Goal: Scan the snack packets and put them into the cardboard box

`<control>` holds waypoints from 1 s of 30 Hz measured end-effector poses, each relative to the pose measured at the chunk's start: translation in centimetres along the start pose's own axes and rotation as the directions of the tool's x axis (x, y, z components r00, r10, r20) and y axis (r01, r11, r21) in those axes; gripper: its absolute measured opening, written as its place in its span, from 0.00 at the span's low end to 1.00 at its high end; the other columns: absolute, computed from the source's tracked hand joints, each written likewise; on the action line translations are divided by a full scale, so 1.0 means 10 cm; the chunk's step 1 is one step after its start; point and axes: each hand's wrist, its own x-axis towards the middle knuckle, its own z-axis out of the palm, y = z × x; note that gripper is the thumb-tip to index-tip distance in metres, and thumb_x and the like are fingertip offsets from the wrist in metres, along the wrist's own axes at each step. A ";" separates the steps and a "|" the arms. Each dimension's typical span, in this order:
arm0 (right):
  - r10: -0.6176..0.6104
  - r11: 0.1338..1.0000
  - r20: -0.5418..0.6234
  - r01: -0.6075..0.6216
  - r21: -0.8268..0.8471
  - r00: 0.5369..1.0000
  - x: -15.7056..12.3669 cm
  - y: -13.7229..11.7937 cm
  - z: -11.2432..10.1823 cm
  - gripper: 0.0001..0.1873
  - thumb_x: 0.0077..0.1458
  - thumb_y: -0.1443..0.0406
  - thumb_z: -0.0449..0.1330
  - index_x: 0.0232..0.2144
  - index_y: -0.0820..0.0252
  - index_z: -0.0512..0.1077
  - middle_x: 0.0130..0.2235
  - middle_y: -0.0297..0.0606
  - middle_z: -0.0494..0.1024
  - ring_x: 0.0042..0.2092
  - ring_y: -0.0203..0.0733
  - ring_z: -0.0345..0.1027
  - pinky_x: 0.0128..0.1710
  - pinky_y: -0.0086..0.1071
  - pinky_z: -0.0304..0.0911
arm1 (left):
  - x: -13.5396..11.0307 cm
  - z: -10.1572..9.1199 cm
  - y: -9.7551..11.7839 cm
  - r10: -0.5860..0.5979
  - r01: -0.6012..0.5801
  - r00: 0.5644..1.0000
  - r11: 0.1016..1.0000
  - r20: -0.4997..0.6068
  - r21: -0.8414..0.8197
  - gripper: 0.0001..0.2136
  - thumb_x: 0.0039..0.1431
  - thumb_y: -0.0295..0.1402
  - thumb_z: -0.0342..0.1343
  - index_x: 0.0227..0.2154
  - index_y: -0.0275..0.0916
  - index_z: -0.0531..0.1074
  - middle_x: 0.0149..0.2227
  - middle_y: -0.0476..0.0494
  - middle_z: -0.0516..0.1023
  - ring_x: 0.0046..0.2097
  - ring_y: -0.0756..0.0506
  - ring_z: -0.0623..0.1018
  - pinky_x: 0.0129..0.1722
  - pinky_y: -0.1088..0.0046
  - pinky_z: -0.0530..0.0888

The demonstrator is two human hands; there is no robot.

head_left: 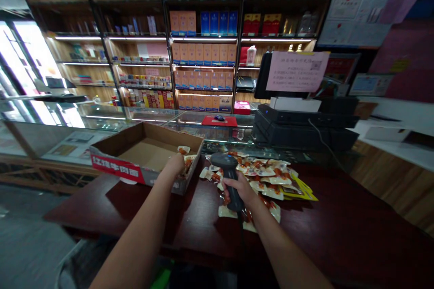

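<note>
My right hand (238, 187) is wrapped round the handle of a black barcode scanner (224, 160), held above the table with its head tilted to the left. Under and beside it lie several clear-and-white snack packets (261, 169) with reddish-brown food inside, heaped in overlapping rows. My left hand (175, 165) reaches over the right side of an open cardboard box (144, 149), its fingers closed and mostly hidden behind the back of the hand. A snack packet (184, 149) shows at its fingertips, and more packets (189, 162) lie in that corner of the box.
Yellow packets (301, 189) lie at the right of the heap on the dark red table (339, 216). Behind it are a glass counter (162, 116), a mouse on a red mat (212, 121) and a monitor with a pink notice (295, 71). Stocked shelves line the wall.
</note>
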 end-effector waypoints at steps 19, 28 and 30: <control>-0.131 0.971 -0.387 0.198 0.138 0.913 -0.55 0.24 -1.07 0.15 0.43 0.59 0.64 0.31 0.61 0.67 0.20 0.28 0.70 0.17 0.31 0.60 0.15 0.26 0.60 | -1.06 1.79 1.23 0.495 -0.456 0.841 0.866 0.220 -0.206 0.09 0.49 0.26 0.55 0.36 0.38 0.69 0.40 0.39 0.73 0.43 0.44 0.72 0.43 0.70 0.66; -0.099 0.986 -0.346 0.138 0.091 0.933 -0.49 0.34 -1.11 0.18 0.41 0.58 0.65 0.33 0.63 0.70 0.20 0.30 0.71 0.16 0.32 0.62 0.14 0.26 0.61 | -0.75 1.63 1.14 0.059 -0.068 0.998 0.872 -0.034 -0.485 0.09 0.55 0.35 0.50 0.21 0.41 0.60 0.21 0.52 0.64 0.26 0.49 0.66 0.29 0.74 0.62; -0.105 0.988 -0.336 0.136 0.069 0.936 -0.50 0.33 -1.11 0.14 0.42 0.58 0.64 0.27 0.63 0.69 0.18 0.31 0.70 0.16 0.32 0.61 0.14 0.26 0.60 | -0.70 1.53 0.95 0.024 -0.047 0.998 0.849 -0.052 -0.526 0.09 0.53 0.36 0.51 0.22 0.41 0.60 0.20 0.53 0.63 0.24 0.49 0.65 0.27 0.74 0.62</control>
